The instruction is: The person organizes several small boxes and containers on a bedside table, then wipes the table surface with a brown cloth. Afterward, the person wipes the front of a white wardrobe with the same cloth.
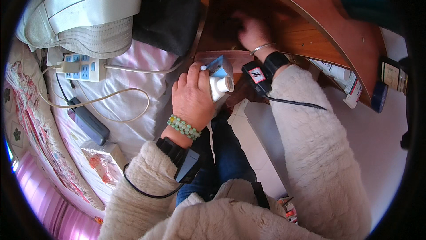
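Note:
My left hand (194, 95), with a green bead bracelet at the wrist, holds a white plastic bottle (219, 88) and a small blue-and-white box (219, 66) together. Its fingers wrap over them, and a small white round tip shows between the fingers. My right hand (253, 32) reaches over a brown wooden shelf (306, 40); it is blurred and its fingertips are lost in shadow, so whether it holds anything cannot be told. A pinkish plastic tray (243, 58) lies at the shelf's near edge, behind the box.
Left, on a bed with a shiny sheet (139, 106), lie a power strip (85, 67) with cables, a dark power bank (88, 120) and a plastic-wrapped box (103, 163). A white bag (90, 10) and black cloth (166, 13) are above. Bottles and boxes (352, 90) stand right.

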Demonstrator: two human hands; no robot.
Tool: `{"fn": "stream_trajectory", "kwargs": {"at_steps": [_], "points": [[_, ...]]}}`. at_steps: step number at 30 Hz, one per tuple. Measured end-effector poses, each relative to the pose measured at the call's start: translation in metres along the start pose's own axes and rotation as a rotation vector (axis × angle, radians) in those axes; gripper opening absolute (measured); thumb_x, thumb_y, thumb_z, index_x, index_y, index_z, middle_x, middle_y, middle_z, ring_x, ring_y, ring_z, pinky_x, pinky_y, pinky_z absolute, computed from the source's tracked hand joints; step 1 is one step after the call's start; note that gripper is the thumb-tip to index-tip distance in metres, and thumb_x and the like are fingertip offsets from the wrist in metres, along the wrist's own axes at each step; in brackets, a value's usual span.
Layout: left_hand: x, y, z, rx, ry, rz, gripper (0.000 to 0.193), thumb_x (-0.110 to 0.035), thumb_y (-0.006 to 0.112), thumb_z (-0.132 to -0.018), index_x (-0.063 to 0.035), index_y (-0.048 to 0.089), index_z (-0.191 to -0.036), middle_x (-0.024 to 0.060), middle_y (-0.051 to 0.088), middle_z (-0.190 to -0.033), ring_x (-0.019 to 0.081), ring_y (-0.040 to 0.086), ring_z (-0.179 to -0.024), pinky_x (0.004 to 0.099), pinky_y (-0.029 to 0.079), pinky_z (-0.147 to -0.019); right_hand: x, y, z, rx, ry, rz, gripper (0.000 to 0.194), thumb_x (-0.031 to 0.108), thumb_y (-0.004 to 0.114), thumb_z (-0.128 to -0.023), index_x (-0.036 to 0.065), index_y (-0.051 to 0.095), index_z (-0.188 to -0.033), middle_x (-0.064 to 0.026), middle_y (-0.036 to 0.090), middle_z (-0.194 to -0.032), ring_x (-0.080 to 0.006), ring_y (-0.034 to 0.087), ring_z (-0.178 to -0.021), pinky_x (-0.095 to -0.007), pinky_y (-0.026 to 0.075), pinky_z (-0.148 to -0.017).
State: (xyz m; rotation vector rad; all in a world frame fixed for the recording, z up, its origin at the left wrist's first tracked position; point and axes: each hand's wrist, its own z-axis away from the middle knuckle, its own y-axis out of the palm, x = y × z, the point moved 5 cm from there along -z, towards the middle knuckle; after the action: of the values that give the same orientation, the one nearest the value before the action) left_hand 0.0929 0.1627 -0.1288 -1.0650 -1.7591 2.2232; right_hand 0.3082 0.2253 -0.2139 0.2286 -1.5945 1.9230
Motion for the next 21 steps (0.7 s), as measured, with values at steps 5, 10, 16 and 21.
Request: {"fn": "stream_trajectory", "kwargs": {"at_steps": [5,10,16,21], "points": [[-0.001,0.004,0.003,-0.019,0.005,-0.002,0.050,-0.011,0.073,-0.066,-0.0024,0.054,-0.112,0.0149,0.052,-0.123,0.0353,0.056,-0.100,0.0450,0.046,-0.084,-0.008,-0.006,-0.024,-0.186,0.078,0.347,0.043,0.011,0.065,-0.076,0.010,0.058,-0.118,-0.0192,0.058,-0.118,-0.0383,0.056,-0.110,-0.0456,0.047,-0.094],[-0.001,0.005,0.004,-0.018,-0.001,-0.006,0.050,-0.010,0.072,-0.066,-0.0021,0.054,-0.112,0.0144,0.052,-0.123,0.0352,0.056,-0.100,0.0450,0.046,-0.084,0.007,0.035,-0.020,-0.090,-0.114,0.302,0.040,0.006,0.063,-0.075,0.010,0.062,-0.114,-0.0172,0.059,-0.119,-0.0364,0.056,-0.111,-0.0439,0.047,-0.095],[0.000,0.001,0.000,-0.007,-0.002,-0.001,0.054,-0.009,0.072,-0.065,-0.0009,0.053,-0.115,0.0163,0.051,-0.124,0.0362,0.055,-0.101,0.0455,0.046,-0.084,0.019,0.021,0.005,0.140,-0.284,0.058,0.043,-0.001,0.060,-0.073,0.014,0.065,-0.113,-0.0170,0.063,-0.110,-0.0364,0.059,-0.105,-0.0423,0.049,-0.092],[0.002,0.003,0.001,0.052,-0.036,0.008,0.059,-0.008,0.073,-0.066,0.0001,0.049,-0.120,0.0200,0.049,-0.128,0.0384,0.053,-0.111,0.0458,0.045,-0.094,-0.005,-0.045,-0.001,-0.181,-0.017,0.871,0.036,0.010,0.055,-0.083,0.016,0.065,-0.117,-0.0115,0.067,-0.109,-0.0300,0.061,-0.104,-0.0441,0.049,-0.088]]}}
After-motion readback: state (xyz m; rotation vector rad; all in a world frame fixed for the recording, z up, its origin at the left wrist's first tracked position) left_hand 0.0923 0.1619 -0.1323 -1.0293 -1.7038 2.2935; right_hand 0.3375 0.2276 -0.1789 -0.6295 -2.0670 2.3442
